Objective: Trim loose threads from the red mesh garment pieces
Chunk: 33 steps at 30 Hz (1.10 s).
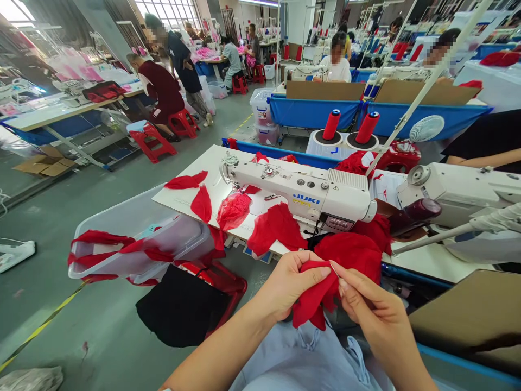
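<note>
My left hand (293, 282) is closed on a red fabric piece (311, 296), which hangs in folds above my lap. At the fabric's upper edge, my right hand (368, 304) is pinched on a thin pale strand (334, 269); whether it is thread or a slim tool is too small to tell. Just beyond my hands stands a white sewing machine (285, 182) on its table (183, 203). Several red cloth pieces (277, 231) lie along the table's near edge, and a larger red heap (350, 252) sits right behind my right hand.
To the left is a clear plastic bin (118, 217) with red strips over its rim. A black cloth (183, 307) covers a red stool (238, 288). Red thread cones (367, 130) stand behind the machine. At right are a cardboard box (468, 309) and another machine (459, 190). Co-workers sit farther off.
</note>
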Motion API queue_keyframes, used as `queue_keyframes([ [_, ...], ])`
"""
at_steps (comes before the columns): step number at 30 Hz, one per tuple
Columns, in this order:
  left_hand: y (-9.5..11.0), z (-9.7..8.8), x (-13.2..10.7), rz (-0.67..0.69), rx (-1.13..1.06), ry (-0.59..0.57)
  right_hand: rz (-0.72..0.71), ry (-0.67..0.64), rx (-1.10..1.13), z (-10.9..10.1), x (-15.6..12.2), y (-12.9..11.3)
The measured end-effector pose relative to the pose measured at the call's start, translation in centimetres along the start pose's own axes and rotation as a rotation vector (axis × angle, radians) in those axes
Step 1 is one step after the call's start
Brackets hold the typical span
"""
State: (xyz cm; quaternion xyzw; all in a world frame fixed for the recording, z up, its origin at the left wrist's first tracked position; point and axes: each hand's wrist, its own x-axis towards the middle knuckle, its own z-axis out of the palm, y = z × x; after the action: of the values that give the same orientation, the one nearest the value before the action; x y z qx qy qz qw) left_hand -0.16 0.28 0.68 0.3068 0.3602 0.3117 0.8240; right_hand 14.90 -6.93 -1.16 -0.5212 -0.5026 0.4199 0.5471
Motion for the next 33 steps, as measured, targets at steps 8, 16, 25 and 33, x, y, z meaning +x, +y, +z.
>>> queue_keyframes([
  [8,-0.6,-0.1,0.4,0.042,0.146,0.001,0.067,0.085,0.047,0.4,0.3,-0.1],
  [16,-1.2,0.3,0.7,0.084,0.460,-0.031,-0.123,0.208,-0.137,1.5,0.3,1.1],
  [25,-2.5,-1.8,1.9,0.472,0.905,-0.035,-0.165,0.255,-0.165,1.8,1.0,2.7],
  [33,-2.5,-1.1,2.4,0.444,1.004,-0.177,-0.648,0.262,-0.730,1.0,0.9,2.0],
])
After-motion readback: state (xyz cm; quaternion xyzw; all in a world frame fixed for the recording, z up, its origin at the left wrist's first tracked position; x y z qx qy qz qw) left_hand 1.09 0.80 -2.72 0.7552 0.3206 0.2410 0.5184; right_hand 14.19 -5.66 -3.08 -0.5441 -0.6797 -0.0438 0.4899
